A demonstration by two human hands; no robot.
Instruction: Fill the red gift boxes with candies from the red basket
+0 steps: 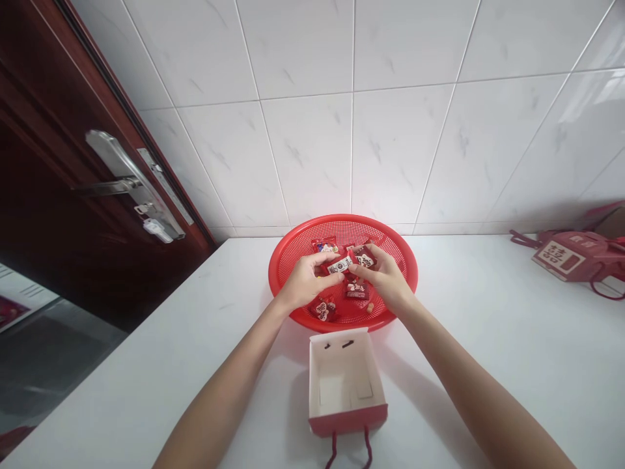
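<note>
Over the red plastic basket (276, 273), my left hand (303, 281) pinches a red wrapped candy (340, 264) with a white label and dark characters. My right hand (390, 279) meets it from the other side, its thumb at the candy's right end. Behind that thumb, a dark red candy packet (366, 258) sits in my right fingers. Below the hands in the basket lie another red packet (356, 288), one at the lower left (323, 309), and a colourful one (326, 246) at the back. A small tan piece (370, 307) rests near them.
An open white-lined box (344, 378) with red cord handles stands in front of the basket on the white tabletop (219, 312). Red gift boxes (566, 255) with cords stand at far right. Behind are a tiled wall (312, 150) and, at left, a dark wooden door (58, 195).
</note>
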